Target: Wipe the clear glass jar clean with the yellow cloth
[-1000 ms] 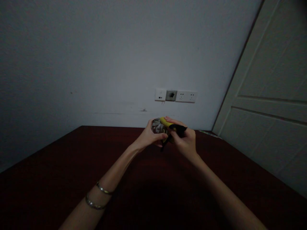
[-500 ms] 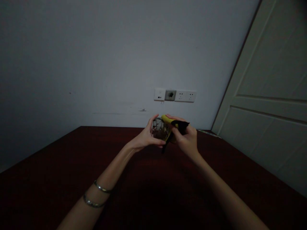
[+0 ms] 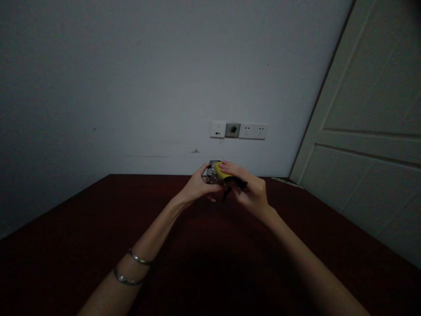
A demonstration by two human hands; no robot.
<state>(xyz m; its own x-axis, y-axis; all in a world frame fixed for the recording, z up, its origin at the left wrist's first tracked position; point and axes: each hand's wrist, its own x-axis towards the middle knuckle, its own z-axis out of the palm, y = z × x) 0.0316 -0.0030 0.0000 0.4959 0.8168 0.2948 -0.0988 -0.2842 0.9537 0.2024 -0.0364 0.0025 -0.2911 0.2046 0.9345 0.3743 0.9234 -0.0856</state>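
Hands together above far middle of dark red-brown wooden table (image 3: 98, 228), held clear of its surface.

Left hand (image 3: 197, 188): fingers curled around small clear faceted glass object (image 3: 213, 174), gripping it from left side and below. Thumb up along near side. Exact shape of glass hard to tell in dim light; only upper left part visible between hands.

Right hand (image 3: 251, 193): fingers closed on yellow-and-black cloth (image 3: 226, 178), pinching it. Yellow part pressed flat against right side and top of glass, under fingertips. Black part bunched beneath palm, short dark end hanging down just below, between both hands.

Glass and cloth touching; both hands touching each other or nearly so around them.

Two thin silver metal bangles (image 3: 131, 268) on left forearm, near lower edge of view, one just above other. Right forearm bare.

Behind table: plain pale grey wall (image 3: 131, 79), faint scuff marks low down. White strip of wall sockets with one grey metal plate in it (image 3: 239, 130) directly above hands, well apart from them. Pale panelled door (image 3: 371, 131) at right, leaning in view. Thin light-coloured flat item (image 3: 285, 181) at table's far right corner, too small to identify.
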